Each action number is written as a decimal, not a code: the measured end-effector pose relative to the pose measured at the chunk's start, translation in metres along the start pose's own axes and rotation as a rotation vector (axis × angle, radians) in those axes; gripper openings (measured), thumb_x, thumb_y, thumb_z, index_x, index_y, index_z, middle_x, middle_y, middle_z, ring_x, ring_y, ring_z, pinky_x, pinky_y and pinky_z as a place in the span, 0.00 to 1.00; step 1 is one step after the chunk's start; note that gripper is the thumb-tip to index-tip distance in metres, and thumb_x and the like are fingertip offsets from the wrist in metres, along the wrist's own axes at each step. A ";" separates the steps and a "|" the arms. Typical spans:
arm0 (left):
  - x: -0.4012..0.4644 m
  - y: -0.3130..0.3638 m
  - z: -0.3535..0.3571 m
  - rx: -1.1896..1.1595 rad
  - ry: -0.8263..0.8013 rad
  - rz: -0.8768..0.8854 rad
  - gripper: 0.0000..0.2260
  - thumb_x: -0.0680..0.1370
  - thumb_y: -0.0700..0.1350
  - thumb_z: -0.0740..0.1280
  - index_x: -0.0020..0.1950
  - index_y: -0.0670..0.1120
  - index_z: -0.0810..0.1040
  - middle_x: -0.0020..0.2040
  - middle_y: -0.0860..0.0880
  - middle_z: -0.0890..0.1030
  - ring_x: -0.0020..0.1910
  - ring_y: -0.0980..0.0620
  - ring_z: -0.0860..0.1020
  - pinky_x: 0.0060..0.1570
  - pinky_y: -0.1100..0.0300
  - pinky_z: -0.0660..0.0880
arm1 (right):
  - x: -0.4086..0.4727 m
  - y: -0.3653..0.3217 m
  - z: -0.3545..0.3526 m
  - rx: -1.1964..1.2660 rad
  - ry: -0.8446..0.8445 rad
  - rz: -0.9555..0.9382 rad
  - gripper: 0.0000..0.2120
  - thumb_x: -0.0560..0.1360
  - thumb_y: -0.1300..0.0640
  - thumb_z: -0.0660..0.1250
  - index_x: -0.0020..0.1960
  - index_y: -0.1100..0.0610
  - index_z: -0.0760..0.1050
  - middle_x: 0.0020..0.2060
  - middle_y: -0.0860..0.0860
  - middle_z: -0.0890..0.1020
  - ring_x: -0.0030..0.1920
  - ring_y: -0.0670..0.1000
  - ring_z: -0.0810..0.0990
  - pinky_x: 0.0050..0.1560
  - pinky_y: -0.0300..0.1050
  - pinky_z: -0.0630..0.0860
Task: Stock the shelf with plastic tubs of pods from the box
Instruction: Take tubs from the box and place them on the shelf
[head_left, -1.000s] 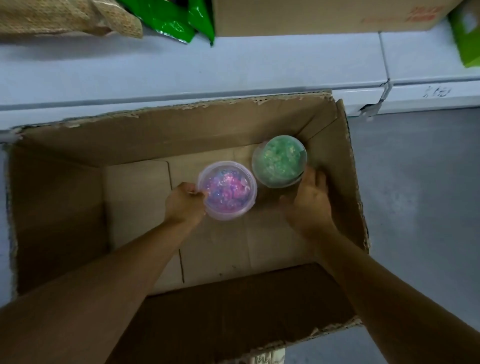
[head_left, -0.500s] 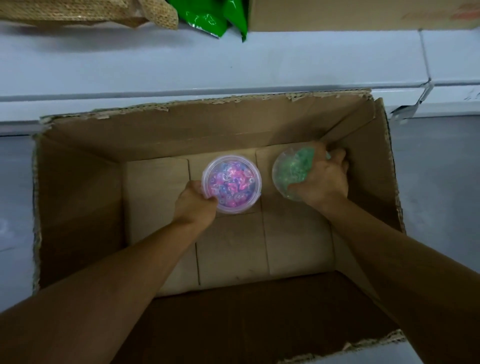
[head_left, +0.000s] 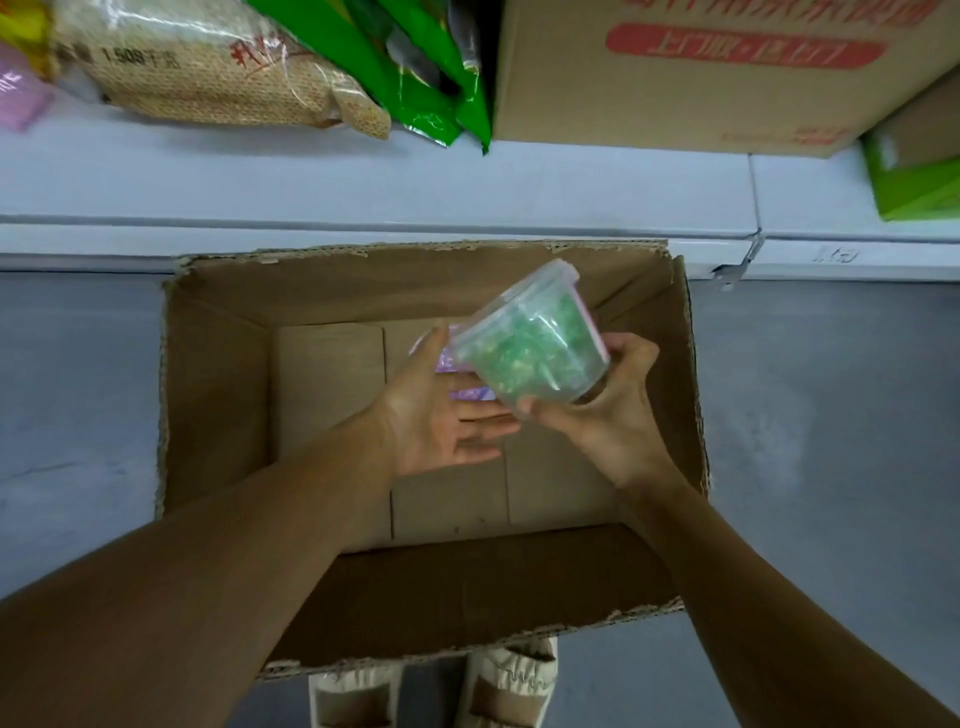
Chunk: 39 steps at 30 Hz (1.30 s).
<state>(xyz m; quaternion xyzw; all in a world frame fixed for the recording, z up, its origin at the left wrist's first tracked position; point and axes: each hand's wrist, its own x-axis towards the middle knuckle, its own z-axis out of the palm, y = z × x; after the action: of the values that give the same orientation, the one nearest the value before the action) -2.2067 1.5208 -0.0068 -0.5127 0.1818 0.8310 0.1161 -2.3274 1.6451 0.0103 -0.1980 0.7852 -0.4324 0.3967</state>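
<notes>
Cardboard box (head_left: 218, 395) on the floor holds a purple-pod tub (head_left: 451, 364), mostly hidden. Above it, the right hand (head_left: 608, 415) grips a tilted clear tub of green pods (head_left: 535, 353), lid on; the left hand (head_left: 441, 415) lies spread beneath, palm up.

A grain sack (head_left: 197, 62), green bags (head_left: 415, 78) and a printed carton (head_left: 701, 78) are sitting on the white shelf (head_left: 363, 182).
</notes>
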 end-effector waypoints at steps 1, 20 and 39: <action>-0.007 0.002 -0.003 -0.063 -0.070 -0.023 0.33 0.74 0.70 0.50 0.64 0.46 0.73 0.59 0.38 0.79 0.54 0.41 0.80 0.49 0.51 0.75 | -0.003 -0.006 0.004 0.001 -0.055 0.004 0.38 0.62 0.65 0.78 0.60 0.56 0.55 0.52 0.43 0.68 0.49 0.32 0.74 0.41 0.22 0.71; -0.036 -0.009 -0.098 -0.108 0.549 0.300 0.23 0.73 0.53 0.68 0.67 0.49 0.70 0.57 0.47 0.78 0.53 0.49 0.78 0.46 0.55 0.76 | 0.047 0.017 0.079 -0.496 -0.065 0.271 0.27 0.77 0.52 0.64 0.71 0.59 0.58 0.65 0.57 0.69 0.55 0.52 0.73 0.28 0.32 0.60; -0.006 -0.014 -0.127 -0.141 0.638 0.319 0.28 0.71 0.55 0.70 0.68 0.48 0.68 0.60 0.46 0.77 0.54 0.48 0.78 0.41 0.56 0.76 | 0.073 0.053 0.092 0.159 -0.083 0.588 0.05 0.73 0.58 0.68 0.47 0.58 0.76 0.40 0.54 0.81 0.37 0.50 0.80 0.34 0.40 0.76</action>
<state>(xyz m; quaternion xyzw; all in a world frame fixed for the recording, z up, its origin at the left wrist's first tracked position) -2.0960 1.4798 -0.0556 -0.7184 0.2287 0.6472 -0.1131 -2.2964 1.5785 -0.0961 0.0518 0.7555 -0.3508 0.5509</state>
